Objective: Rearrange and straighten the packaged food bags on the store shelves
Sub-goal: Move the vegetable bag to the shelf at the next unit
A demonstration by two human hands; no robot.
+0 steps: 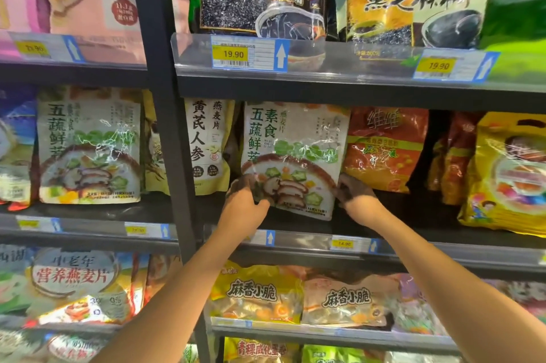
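Store aisle, dark metal shelves packed with food bags, price tags along front rails. Middle shelf (413, 215), near its front edge: both hands hold 1 white bag (295, 138) by its lower corners, left hand (246, 200) and right hand (354, 192), fingers closed on the film. Grip at both corners likely lets it be squared and stood up. Bag leans slightly, bottom skewed right; glossy, creased, mushroom-and-vegetable bowl print.

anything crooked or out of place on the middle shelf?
Yes. The white veggie bag held by the left hand and right hand is tilted, its bottom corner hanging past the shelf edge. The orange bag beside it also leans.
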